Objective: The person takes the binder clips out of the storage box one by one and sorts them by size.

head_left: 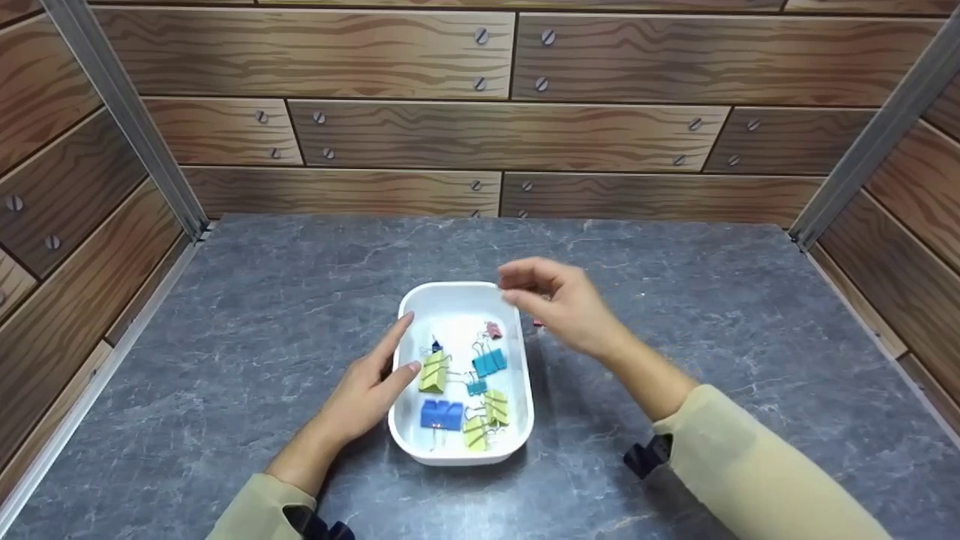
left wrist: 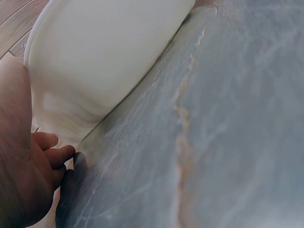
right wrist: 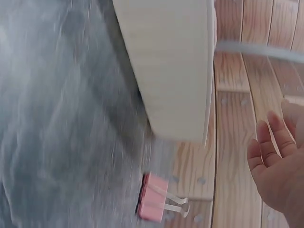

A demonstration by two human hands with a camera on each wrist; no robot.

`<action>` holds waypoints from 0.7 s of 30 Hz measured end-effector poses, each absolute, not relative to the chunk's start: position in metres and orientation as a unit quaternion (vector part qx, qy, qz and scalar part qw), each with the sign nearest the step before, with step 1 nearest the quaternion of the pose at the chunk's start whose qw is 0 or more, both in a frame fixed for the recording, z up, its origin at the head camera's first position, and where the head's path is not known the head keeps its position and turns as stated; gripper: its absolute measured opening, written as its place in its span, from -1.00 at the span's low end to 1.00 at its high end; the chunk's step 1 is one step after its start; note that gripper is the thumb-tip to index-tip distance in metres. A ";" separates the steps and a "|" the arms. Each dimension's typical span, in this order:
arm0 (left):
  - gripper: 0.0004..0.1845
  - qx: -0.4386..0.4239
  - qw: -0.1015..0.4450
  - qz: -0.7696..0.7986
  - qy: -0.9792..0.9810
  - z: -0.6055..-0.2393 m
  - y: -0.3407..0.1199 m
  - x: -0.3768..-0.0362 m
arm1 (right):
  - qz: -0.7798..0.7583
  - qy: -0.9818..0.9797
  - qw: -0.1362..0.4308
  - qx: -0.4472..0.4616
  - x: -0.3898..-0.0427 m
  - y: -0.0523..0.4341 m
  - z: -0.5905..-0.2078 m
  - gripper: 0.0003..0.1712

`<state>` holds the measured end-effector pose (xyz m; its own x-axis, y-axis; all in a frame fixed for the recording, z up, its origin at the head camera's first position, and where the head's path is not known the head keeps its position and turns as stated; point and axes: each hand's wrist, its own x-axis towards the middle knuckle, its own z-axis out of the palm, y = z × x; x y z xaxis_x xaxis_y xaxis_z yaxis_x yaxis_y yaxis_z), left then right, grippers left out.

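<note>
A white tray [head_left: 450,289] sits mid-table and holds several binder clips, among them a yellow-green clip [head_left: 433,373], a blue clip [head_left: 442,414], a teal clip [head_left: 489,362] and a small pink clip [head_left: 493,330]. My left hand [head_left: 391,366] rests against the tray's left rim with index finger and thumb straight; the left wrist view shows the tray wall [left wrist: 104,57] beside my fingers [left wrist: 50,153]. My right hand [head_left: 525,289] hovers over the tray's far right corner, fingers loosely bent and empty. A pink clip [right wrist: 154,198] lies on the table just outside the tray wall [right wrist: 171,71].
The grey marble-patterned tabletop [head_left: 712,315] is boxed in by wood-patterned walls [head_left: 495,135] at the back and both sides, with metal posts at the back corners. Both my forearms wear beige sleeves [head_left: 750,465].
</note>
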<state>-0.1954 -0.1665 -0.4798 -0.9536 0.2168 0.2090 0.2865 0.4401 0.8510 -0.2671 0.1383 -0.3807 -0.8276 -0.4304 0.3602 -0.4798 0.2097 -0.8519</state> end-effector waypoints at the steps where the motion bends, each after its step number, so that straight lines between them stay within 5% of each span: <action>1: -0.25 -0.148 0.034 -0.508 -0.848 -0.480 -0.167 -0.195 | 0.552 -0.778 0.014 0.300 -0.263 0.135 -0.381 -0.66; 21: -0.20 -0.150 0.032 -0.508 -0.848 -0.481 -0.169 -0.196 | 0.459 -0.778 -0.081 0.421 -0.220 0.099 -0.406 -0.64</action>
